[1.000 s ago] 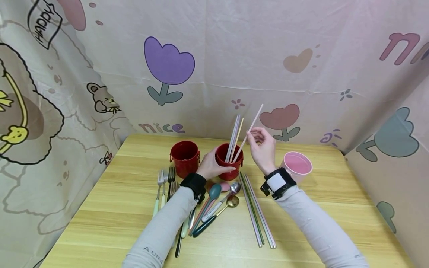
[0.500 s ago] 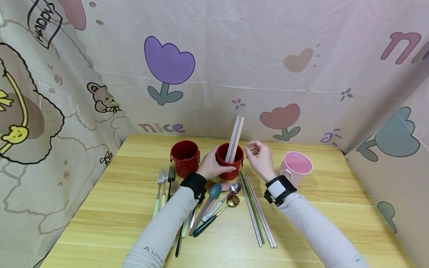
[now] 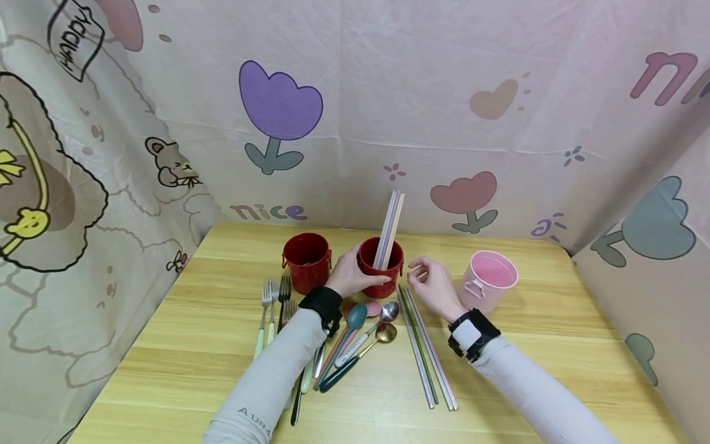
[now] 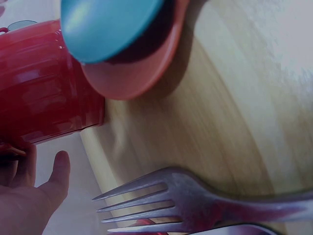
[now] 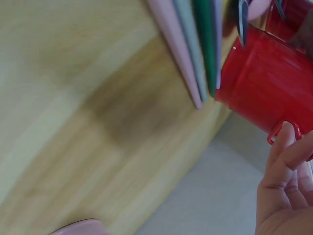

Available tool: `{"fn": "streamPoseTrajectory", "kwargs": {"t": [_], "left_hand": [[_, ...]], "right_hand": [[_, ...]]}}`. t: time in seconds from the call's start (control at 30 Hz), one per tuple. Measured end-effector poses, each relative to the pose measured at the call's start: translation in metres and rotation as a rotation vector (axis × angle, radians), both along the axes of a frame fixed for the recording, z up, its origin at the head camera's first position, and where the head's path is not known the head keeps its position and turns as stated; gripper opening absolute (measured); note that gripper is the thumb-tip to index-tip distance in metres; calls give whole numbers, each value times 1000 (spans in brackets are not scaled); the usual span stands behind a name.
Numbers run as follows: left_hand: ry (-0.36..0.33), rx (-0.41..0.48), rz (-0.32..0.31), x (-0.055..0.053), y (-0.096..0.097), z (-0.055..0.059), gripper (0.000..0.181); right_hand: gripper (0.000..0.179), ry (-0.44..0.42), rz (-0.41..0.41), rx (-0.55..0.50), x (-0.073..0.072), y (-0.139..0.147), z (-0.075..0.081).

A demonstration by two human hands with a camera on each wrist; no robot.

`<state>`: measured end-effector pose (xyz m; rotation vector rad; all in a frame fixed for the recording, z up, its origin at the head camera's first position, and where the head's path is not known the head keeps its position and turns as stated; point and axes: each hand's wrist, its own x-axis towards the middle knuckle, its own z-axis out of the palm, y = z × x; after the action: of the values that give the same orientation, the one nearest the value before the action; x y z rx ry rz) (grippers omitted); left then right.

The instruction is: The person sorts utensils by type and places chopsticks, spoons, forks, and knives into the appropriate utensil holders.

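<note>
My left hand (image 3: 355, 274) holds the middle red bucket (image 3: 384, 290), thumb laid across its front. Several light-coloured chopsticks (image 3: 390, 228) stand leaning inside it. Just to the bucket's right, my right hand (image 3: 435, 287) hovers with loosely bent fingers and nothing in them. In the right wrist view its fingers (image 5: 283, 147) overlap the small handle on the red bucket (image 5: 269, 78). Below that hand more chopsticks (image 3: 424, 351), pink, green and pale, lie on the table. Spoons (image 3: 357, 316) lie in front of the held bucket.
A second red bucket (image 3: 307, 264) stands left of the held one. Forks (image 3: 266, 295) lie in front of it, partly under the left forearm. A pink bucket (image 3: 488, 283) stands on the right. Behind the wooden table (image 3: 194, 320) hangs a printed cloth (image 3: 366, 92).
The chopstick my right hand pinched was let go and now stands with the others in the bucket. That hand then moved down and slightly right. My left hand stayed on the bucket.
</note>
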<state>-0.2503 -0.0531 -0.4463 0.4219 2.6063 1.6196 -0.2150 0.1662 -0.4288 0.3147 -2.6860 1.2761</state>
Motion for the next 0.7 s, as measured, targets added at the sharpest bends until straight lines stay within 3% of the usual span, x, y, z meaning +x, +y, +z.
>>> {"fn": "streamPoseTrajectory", "kwargs": {"t": [0.2,0.5,0.7], "left_hand": [[-3,-2,7,0,0,0,83],[-28,1,13,0,0,0,83],[-35,4,18,1,1,2,83]], "right_hand": [[22,-57,28,69,11,8,-7],[7,-120,68,190,26,20,-16],[8,-157,103,264,38,30,-22]]}}
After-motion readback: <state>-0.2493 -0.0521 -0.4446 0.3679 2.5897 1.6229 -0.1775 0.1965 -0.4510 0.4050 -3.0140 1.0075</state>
